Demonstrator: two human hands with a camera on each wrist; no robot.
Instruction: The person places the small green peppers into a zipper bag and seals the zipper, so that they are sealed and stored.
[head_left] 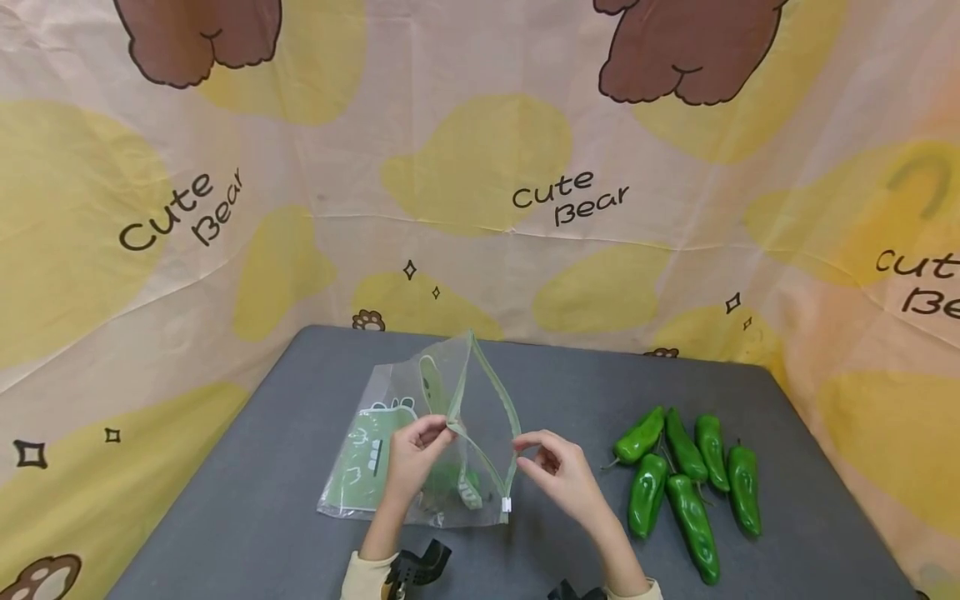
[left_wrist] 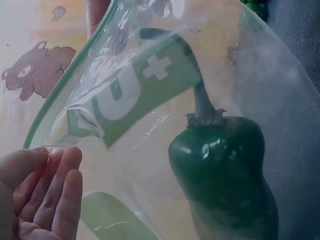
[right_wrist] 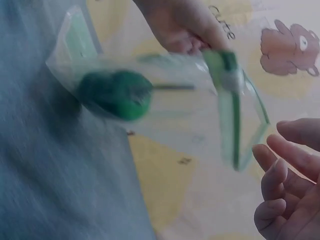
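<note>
A clear zip bag [head_left: 367,458] with green print and a green-edged mouth stands on its side, its mouth spread toward the right. Thumb and fingers of my left hand [head_left: 417,446] pinch one side of that mouth. My right hand [head_left: 558,471] is by the opposite rim, and the right wrist view has its fingers [right_wrist: 275,180] loosely bent and apart, with nothing between them. Inside the bag lies a green pepper [left_wrist: 222,170], seen through the plastic in both wrist views. A white slider [head_left: 506,504] sits at the mouth's lower corner.
Several green peppers [head_left: 693,517] lie grouped on the grey table [head_left: 570,383] to the right of my right hand. A bear-print cloth [head_left: 465,167] hangs behind and at both sides of the table.
</note>
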